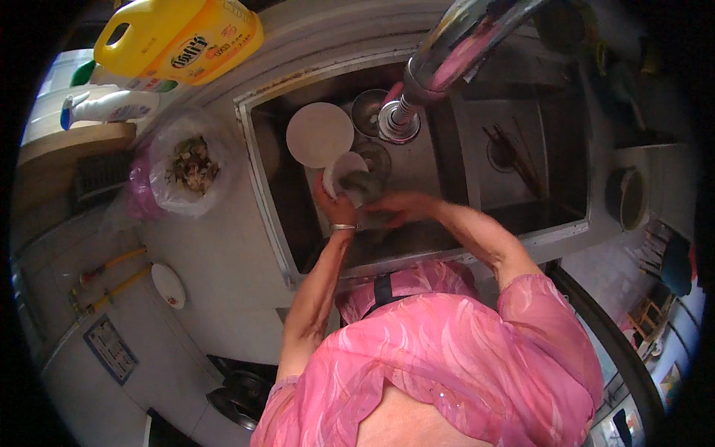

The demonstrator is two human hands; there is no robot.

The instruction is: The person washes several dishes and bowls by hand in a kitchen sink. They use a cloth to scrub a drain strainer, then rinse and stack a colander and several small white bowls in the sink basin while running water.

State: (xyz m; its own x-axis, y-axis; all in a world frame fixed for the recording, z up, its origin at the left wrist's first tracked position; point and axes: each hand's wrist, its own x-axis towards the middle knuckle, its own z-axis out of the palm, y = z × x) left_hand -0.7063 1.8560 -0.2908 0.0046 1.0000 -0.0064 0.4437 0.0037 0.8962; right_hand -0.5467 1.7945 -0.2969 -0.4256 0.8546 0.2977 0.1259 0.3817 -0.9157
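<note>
My left hand grips a white bowl by its near left side, tilted low over the left basin of a steel sink. My right hand, blurred, is just right of the bowl. Between bowl and hand is a blurred grey-green patch, perhaps a cloth; whether the right hand holds it does not show. A large round white plate lies behind the bowl. Beside it is a metal bowl, partly hidden by the faucet. The sink drain shows behind the bowl.
Several chopsticks lie in the right basin. Left of the sink stands a plastic bag of food scraps. Behind are a yellow detergent jug and a spray bottle. A small white dish and a dark pan are front left.
</note>
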